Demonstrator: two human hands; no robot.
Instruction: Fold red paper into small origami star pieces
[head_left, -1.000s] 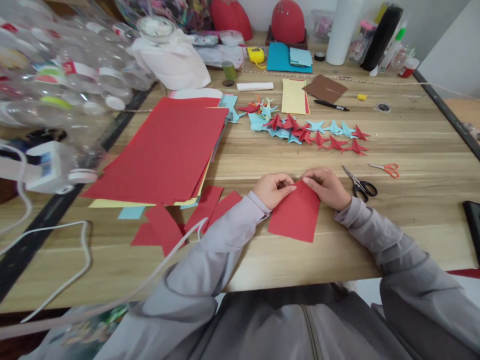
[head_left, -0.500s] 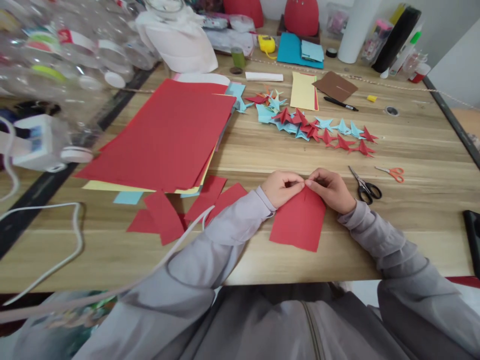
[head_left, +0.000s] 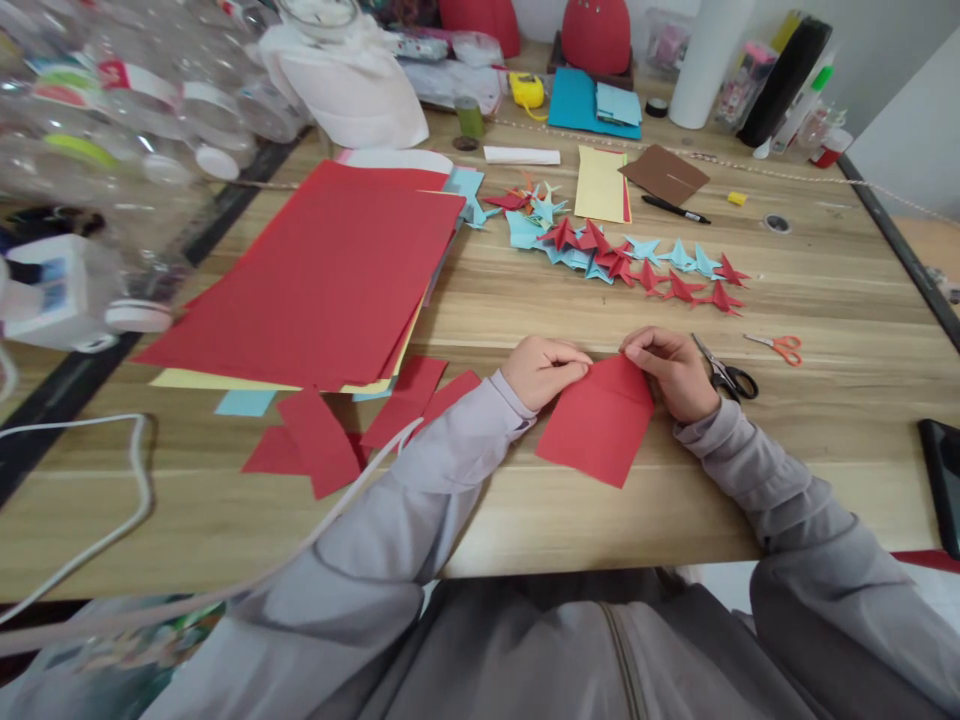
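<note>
A red paper square (head_left: 596,425) lies tilted on the table in front of me, with faint creases near its top. My left hand (head_left: 550,370) pinches its upper left corner between thumb and fingers. At the upper right corner my right hand (head_left: 669,370) grips the same sheet. Black-handled scissors (head_left: 731,378) lie just beyond my right hand, partly behind it. Several red paper pieces (head_left: 322,440) overlap to the left of my left forearm.
A stack of large red sheets (head_left: 322,280) covers the left middle. Folded red and blue paper shapes (head_left: 682,288) lie in rows farther back. Orange scissors (head_left: 787,348) and a black phone (head_left: 943,480) are at right. A white cable (head_left: 142,470) curves at left.
My hands have moved apart along the top of the red paper. Its upper corners, earlier brought together, are now spread, and the sheet is turned slightly. The view has shifted a little.
</note>
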